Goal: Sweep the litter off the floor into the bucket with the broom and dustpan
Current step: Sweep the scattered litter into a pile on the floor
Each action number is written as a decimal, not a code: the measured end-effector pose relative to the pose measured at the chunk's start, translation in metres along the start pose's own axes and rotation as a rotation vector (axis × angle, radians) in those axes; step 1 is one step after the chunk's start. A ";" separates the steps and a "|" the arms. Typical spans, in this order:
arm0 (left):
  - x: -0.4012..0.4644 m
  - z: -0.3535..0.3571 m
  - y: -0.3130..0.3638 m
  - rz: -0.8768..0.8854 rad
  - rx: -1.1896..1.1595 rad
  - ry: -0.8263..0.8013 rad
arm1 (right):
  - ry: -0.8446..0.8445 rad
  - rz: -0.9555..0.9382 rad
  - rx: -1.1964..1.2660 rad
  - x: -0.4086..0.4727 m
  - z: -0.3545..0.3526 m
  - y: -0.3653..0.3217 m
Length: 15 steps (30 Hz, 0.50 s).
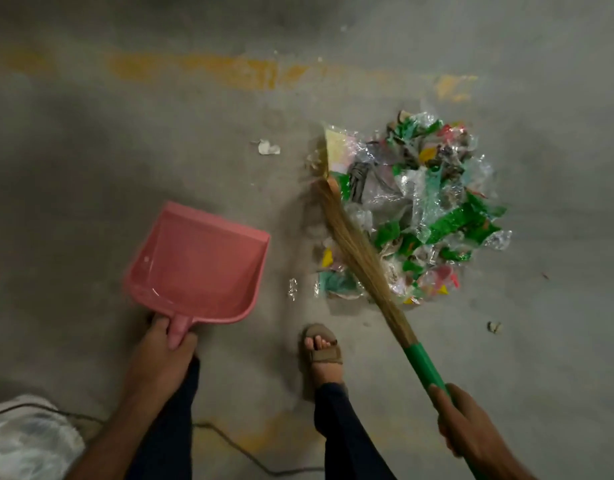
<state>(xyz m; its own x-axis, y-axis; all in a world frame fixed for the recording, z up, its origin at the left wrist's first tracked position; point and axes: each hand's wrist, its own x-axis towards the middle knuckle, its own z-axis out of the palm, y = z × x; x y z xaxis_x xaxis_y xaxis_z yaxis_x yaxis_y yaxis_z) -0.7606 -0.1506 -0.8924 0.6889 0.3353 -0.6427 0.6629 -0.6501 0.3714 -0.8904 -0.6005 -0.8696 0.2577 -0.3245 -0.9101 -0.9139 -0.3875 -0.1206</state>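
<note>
litter (416,209): crumpled clear film, green and yellow wrapper scraps, heaped on grey concrete floor (91,150) right of centre | broom (354,251): tan straw bristles across heap's left edge, green handle gripped in right hand (468,424) | dustpan (201,265): smooth pink plastic, left of heap, apart, stub handle held by curled left hand (163,358)

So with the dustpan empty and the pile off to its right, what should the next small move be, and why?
Probably set the pink dustpan mouth against the litter pile. The left hand holds it apart from the pile, empty, while the right hand lays the broom across the pile's near edge.
</note>
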 end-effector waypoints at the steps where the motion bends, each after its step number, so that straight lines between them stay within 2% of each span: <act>1: 0.009 -0.003 0.005 0.010 0.008 -0.013 | 0.000 -0.012 -0.008 -0.013 0.003 -0.001; 7: 0.071 -0.056 0.021 0.056 0.000 -0.120 | 0.045 -0.066 -0.157 -0.051 0.082 -0.066; 12: 0.128 -0.154 0.008 0.136 0.100 -0.145 | 0.142 -0.179 -0.353 -0.036 0.179 -0.205; 15: 0.167 -0.214 -0.004 0.202 0.201 -0.153 | 0.171 -0.136 -0.371 -0.014 0.210 -0.295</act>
<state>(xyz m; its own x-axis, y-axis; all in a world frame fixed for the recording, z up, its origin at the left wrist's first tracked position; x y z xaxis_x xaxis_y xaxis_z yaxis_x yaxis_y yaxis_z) -0.5850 0.0540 -0.8578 0.7383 0.0891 -0.6686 0.4356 -0.8198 0.3717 -0.6907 -0.3007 -0.9045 0.4451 -0.3748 -0.8132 -0.7011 -0.7109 -0.0561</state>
